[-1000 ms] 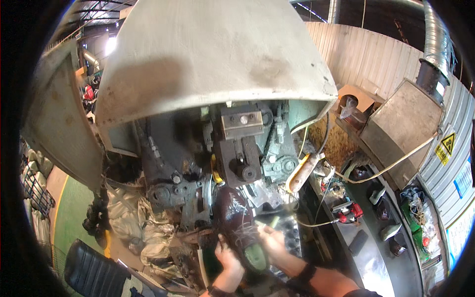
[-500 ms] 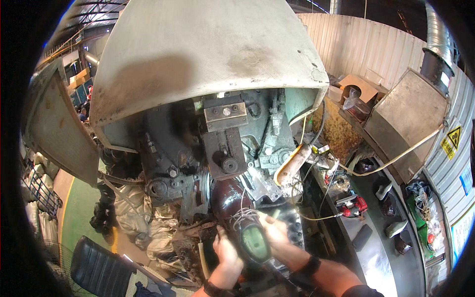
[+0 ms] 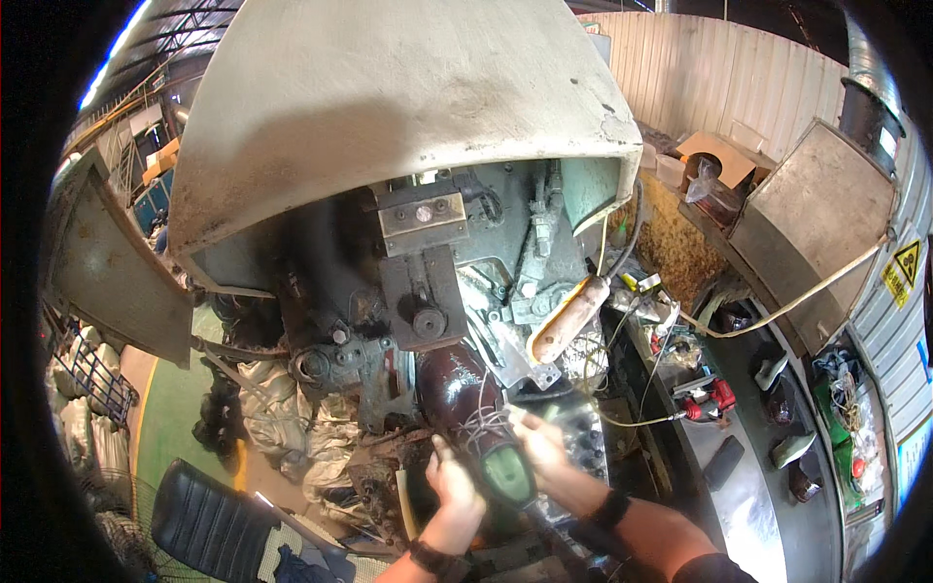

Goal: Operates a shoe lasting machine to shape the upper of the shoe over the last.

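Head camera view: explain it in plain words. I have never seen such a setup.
There is no robot: a camera worn on a person's head looks down, and its wide fisheye lens bends straight edges. The person's bare left hand lies against the left side of a glossy dark brown shoe; the right hand is at its loose laces, though its exact grip is hard to tell. The shoe's toe points at the machine, and a green form fills its opening. The machine stands ahead under a big pale hood. To the right, along a metal bench, are a red tool and what look like more dark shoes.
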A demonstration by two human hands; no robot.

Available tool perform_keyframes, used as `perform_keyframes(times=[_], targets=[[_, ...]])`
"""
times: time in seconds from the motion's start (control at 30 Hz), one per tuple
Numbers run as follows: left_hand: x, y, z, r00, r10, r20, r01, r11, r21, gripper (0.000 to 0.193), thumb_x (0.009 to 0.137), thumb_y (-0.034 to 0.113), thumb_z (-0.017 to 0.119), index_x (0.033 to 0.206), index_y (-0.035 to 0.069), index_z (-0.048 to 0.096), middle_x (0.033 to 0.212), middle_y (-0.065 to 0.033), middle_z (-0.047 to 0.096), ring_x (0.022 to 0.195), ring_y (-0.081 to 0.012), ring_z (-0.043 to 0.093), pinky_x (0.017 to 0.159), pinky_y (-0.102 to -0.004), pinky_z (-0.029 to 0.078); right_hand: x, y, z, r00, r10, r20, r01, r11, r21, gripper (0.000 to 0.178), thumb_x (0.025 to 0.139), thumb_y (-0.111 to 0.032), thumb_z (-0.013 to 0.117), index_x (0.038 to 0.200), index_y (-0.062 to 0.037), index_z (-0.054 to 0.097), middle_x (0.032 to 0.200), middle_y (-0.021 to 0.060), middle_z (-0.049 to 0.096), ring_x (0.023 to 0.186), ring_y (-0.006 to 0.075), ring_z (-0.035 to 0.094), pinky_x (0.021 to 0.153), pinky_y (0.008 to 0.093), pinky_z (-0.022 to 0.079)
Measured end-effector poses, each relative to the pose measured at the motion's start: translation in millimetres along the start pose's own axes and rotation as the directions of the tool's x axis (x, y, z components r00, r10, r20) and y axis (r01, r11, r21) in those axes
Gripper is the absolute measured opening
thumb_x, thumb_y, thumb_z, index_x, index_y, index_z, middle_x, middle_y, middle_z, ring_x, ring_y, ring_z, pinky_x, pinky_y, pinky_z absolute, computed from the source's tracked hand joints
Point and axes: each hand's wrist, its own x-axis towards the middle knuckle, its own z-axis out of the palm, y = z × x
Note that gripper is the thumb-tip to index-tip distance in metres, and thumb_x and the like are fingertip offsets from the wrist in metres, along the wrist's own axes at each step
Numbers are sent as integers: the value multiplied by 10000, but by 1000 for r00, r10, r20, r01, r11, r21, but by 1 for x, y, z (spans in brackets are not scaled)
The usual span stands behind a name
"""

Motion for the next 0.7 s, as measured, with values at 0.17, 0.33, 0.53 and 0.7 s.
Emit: perform_keyframes(times=[0.17, 0.33, 0.53, 0.7], targets=[[58, -41, -49, 950, 307, 51, -311, 927, 210, 425, 1025, 407, 514, 1102, 1, 614, 1051, -50, 665, 917, -164, 637, 823, -355, 535, 25, 35, -18, 990, -127, 55, 129, 991, -41, 395, 969, -117, 643, 1312, 28, 510, 1006, 94, 719, 851, 129, 678, 762, 254, 552], [65, -49, -56, 925, 370, 90, -380, 885, 268, 466, 1013, 467, 521, 1090, 18, 625, 1015, -25, 657, 883, -132, 619, 789, -319, 516, 21, 36, -12, 977, -212, -4, 210, 973, -93, 338, 940, -106, 675, 1248, 2, 586, 876, -3, 663, 650, 35, 549, 531, 171, 409], [63, -49, -60, 937, 341, 68, -341, 858, 384, 482, 1005, 484, 525, 1078, 18, 626, 1001, -22, 661, 874, -129, 616, 793, -309, 503, 20, 44, -26, 977, -215, 9, 214, 969, -121, 330, 949, -106, 673, 1235, 32, 583, 988, 59, 709, 785, 78, 647, 691, 195, 522], [50, -40, -64, 942, 325, 78, -328, 852, 408, 464, 1008, 467, 531, 1060, 21, 647, 1002, -16, 671, 863, -122, 609, 797, -298, 494, -5, 35, -15, 991, -134, -20, 130, 984, -124, 294, 957, -148, 669, 1193, 23, 630, 1029, 72, 710, 831, 105, 668, 721, 232, 545]])
